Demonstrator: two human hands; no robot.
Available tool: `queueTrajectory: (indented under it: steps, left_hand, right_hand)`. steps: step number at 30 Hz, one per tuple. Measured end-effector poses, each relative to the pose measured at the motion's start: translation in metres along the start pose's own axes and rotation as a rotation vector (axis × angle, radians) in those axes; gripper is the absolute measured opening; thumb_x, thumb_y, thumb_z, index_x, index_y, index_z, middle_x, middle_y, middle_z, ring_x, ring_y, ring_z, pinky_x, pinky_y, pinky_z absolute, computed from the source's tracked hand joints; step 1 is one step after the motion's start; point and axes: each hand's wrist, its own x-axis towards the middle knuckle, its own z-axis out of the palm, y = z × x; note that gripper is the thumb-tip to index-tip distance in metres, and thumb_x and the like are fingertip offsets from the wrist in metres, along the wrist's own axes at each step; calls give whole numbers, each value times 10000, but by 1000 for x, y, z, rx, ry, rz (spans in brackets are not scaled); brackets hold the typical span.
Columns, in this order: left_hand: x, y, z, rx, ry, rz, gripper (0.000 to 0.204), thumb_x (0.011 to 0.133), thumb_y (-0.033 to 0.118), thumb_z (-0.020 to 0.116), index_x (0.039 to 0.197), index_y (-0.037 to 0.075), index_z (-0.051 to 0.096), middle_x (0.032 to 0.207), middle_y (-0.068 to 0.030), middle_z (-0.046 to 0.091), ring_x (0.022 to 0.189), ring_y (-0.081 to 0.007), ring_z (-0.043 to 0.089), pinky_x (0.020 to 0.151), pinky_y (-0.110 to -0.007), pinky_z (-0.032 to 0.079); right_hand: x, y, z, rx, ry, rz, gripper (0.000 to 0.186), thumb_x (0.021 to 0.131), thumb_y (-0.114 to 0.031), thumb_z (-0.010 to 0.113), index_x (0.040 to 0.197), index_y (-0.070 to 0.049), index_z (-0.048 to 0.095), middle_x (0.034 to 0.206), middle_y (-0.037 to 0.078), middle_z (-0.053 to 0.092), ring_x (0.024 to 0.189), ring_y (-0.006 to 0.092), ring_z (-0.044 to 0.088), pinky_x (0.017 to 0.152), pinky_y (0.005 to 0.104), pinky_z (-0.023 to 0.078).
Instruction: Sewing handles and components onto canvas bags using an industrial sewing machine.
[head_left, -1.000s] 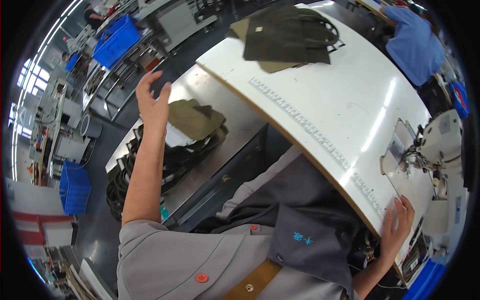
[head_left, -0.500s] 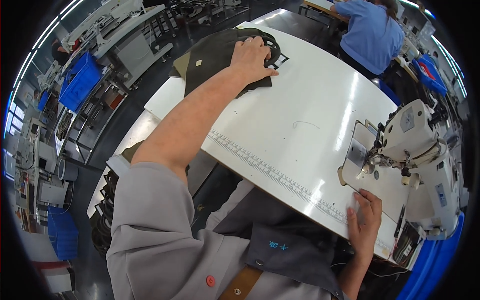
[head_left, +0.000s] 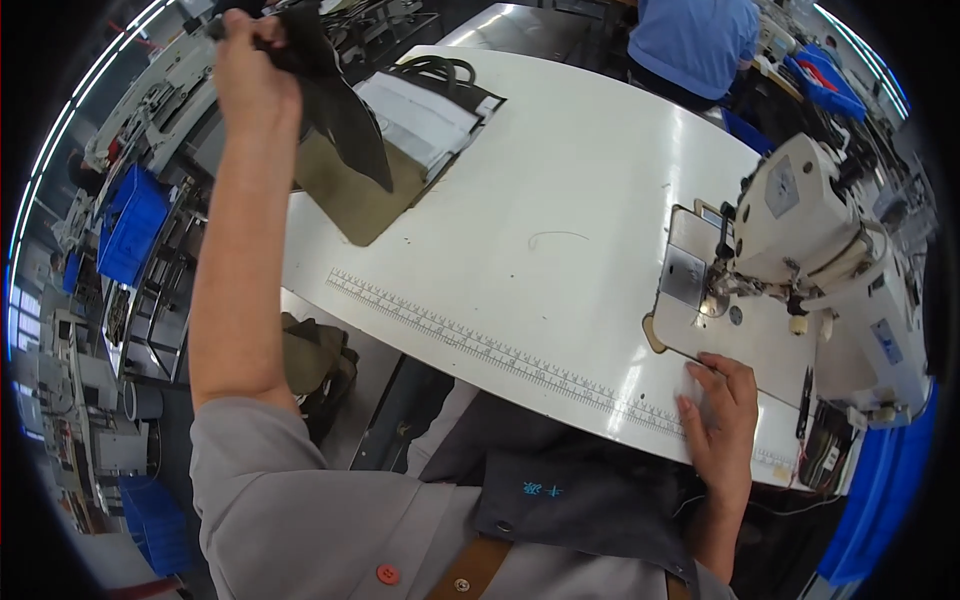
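My left hand (head_left: 257, 75) is raised at the far left, its fingers closed round a dark fabric piece (head_left: 345, 115) that hangs down to the right. Beneath that piece, on the white table (head_left: 560, 290), lie an olive fabric panel (head_left: 355, 205) and a white printed sheet (head_left: 425, 115). Black cord-like loops (head_left: 440, 68) sit at the sheet's far side. By the table's front edge, my right hand (head_left: 725, 415) rests with thumb and fingers apart, holding nothing. Just beyond it stands a white sewing machine (head_left: 800, 215) with a metal plate under its needle area.
A ruler scale (head_left: 480, 345) runs along the table's front edge. A loose thread (head_left: 560, 236) lies mid-table. Folded olive fabric (head_left: 315, 360) sits lower left, below the tabletop. Blue bins (head_left: 135, 225) stand farther left. A person in a blue shirt (head_left: 690, 45) sits beyond the table.
My left hand has gone from resting on the fabric pile to lifting a dark piece up and left, uncovering the sheet and olive panel. My right hand stays near the front edge.
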Motion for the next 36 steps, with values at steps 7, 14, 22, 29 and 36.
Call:
queueTrajectory:
  steps: [7,14,22,29,36]
  left_hand:
    - [-106,141,150,242,-97,-146,283,1088,213,584,1199,-47,589,970,-50,564,913,-149,517,905,-271,414]
    - [-224,62,208,182,-670,-690,438,978,227,716,1300,-29,565,1138,-49,626,1059,-116,556,968,-273,395]
    - [-281,-27,188,686,-1059,-414,436,927,210,769,1306,43,630,1273,-100,640,1219,-234,579,1021,-367,463]
    - [-328,7,180,1018,-1627,135,699,1011,485,551,1613,176,376,1728,-133,219,1576,-365,244,1248,-608,176]
    - [-334,32,174,1127,-1601,67,719,991,518,583,1595,164,417,1716,-148,243,1585,-361,225,1255,-604,135]
  right_hand:
    - [1,-3,4,-15,38,-77,348,840,-117,770,1172,-38,700,1261,136,650,1144,350,596,994,465,465]
    - [-15,6,2,-62,85,-83,353,861,-164,773,1187,-45,706,1260,133,650,1182,346,593,1008,454,477]
    - [-21,11,-3,14,97,-105,312,855,-154,771,1138,-44,696,1194,125,661,1123,334,606,987,454,472]
    - [-24,14,-7,53,69,-104,346,846,-165,784,1161,-46,702,1225,127,658,1154,341,601,1002,451,473]
    - [-9,27,-14,54,13,-187,424,820,-175,802,1190,-14,669,1215,137,655,1127,330,621,977,446,493]
